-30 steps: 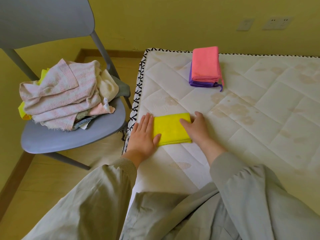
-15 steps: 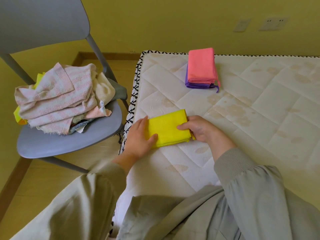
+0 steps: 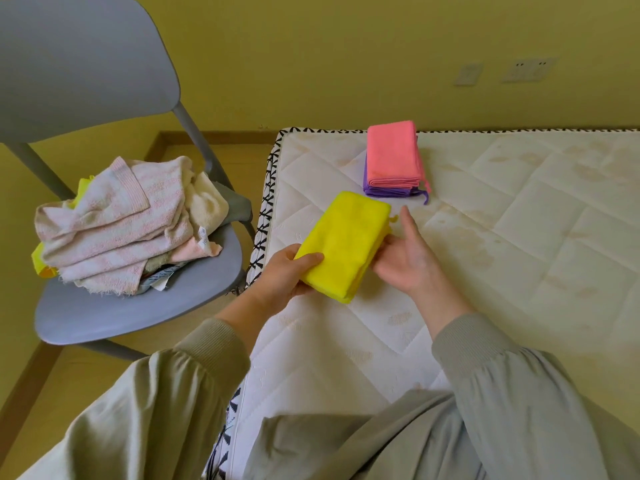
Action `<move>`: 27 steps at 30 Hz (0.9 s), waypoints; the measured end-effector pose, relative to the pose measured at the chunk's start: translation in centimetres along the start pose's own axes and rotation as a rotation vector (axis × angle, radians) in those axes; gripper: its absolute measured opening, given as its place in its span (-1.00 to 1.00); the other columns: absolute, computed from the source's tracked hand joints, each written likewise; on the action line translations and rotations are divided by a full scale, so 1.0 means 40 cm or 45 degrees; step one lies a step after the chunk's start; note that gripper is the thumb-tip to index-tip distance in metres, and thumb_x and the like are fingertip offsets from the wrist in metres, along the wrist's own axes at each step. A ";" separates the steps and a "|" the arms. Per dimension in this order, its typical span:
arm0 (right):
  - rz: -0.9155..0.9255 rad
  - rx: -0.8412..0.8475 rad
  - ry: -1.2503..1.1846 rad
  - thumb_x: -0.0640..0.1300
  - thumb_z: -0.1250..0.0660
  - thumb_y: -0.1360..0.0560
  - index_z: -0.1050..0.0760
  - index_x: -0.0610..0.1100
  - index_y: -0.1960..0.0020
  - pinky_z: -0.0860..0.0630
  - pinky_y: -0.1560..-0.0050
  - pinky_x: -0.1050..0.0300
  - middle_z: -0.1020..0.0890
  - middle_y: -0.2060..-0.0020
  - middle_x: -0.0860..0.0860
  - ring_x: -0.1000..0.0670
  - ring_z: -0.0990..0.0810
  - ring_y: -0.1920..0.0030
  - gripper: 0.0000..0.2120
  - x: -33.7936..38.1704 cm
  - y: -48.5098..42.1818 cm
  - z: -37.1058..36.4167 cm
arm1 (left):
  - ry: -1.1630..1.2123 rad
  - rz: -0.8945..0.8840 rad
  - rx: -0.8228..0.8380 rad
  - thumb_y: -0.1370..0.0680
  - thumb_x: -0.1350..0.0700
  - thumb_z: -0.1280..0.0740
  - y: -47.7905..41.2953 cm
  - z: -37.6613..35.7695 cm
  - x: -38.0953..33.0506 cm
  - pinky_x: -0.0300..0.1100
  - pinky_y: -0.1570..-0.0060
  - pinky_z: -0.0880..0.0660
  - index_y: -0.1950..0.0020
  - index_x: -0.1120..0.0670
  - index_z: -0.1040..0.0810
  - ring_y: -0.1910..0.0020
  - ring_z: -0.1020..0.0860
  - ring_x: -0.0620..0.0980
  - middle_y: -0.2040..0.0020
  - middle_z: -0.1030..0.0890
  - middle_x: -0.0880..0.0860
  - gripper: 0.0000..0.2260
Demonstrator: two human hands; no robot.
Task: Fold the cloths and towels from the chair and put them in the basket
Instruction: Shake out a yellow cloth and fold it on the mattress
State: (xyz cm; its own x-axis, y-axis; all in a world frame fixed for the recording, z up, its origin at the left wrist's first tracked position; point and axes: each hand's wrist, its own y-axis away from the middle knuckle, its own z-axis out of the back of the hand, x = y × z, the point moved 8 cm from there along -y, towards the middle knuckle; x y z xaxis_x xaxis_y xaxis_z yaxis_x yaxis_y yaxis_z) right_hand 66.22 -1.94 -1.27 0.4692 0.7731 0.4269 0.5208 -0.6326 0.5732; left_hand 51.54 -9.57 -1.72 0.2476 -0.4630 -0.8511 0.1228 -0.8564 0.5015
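The left hand (image 3: 287, 271) gripped the folded yellow cloth (image 3: 346, 240), thumb on top, just above the mattress's (image 3: 519, 237) left edge. The open right hand (image 3: 405, 258) steadied its side, probably to keep the folds together before it joined the folded stack (image 3: 393, 157) by the far edge.

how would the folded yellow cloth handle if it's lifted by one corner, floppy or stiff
Probably floppy: the yellow cloth is soft folded layers, visible at its near edge, so it would likely fan open from a corner. Likely light: the left hand pinches one end and it hardly sags. Its matte, fuzzy-looking surface should grip, not slip.
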 end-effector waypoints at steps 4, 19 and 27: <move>-0.021 0.092 0.307 0.11 -0.61 -0.09 -0.44 -0.12 -0.33 -0.36 -0.32 -0.15 -0.56 -0.25 -0.14 -0.14 -0.50 -0.27 -0.12 -0.046 -0.006 -0.006 | -0.102 -0.087 -0.194 -0.56 0.17 -0.33 -0.004 -0.009 0.000 -0.06 0.16 -0.62 0.01 0.03 -0.47 0.07 -0.58 0.05 0.02 -0.57 0.11 -0.93; 0.403 -0.281 0.490 -0.25 -0.26 -0.55 -0.45 -0.10 -0.24 -0.54 0.03 0.01 -0.60 -0.06 -0.12 -0.09 -0.60 0.05 -0.73 0.052 -0.027 0.024 | -1.412 -0.468 -0.609 -0.57 -0.11 0.12 -0.120 0.037 0.001 -0.01 -0.46 0.02 -0.52 0.07 -0.20 -0.53 -0.06 0.11 -0.54 -0.17 0.11 -0.44; 0.558 -0.133 0.784 -0.33 -0.24 -0.53 -0.46 -0.06 -0.16 -0.50 -0.15 -0.06 -0.61 -0.07 -0.11 -0.12 -0.59 -0.07 -0.73 0.098 -0.074 -0.087 | -1.926 -0.424 -0.481 -0.58 -0.20 -0.04 -0.234 0.021 -0.019 0.19 -0.46 0.11 -0.56 0.01 0.18 -0.54 0.18 0.15 -0.57 0.15 0.14 -0.33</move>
State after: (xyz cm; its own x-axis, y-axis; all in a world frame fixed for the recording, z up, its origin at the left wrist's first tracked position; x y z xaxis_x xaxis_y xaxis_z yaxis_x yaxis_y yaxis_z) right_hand 64.05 3.10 1.13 0.1189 0.3577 0.9262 0.2940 -0.9037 0.3113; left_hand 49.39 -1.38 -5.89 -0.9493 -0.2621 -0.1735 0.2513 -0.9644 0.0821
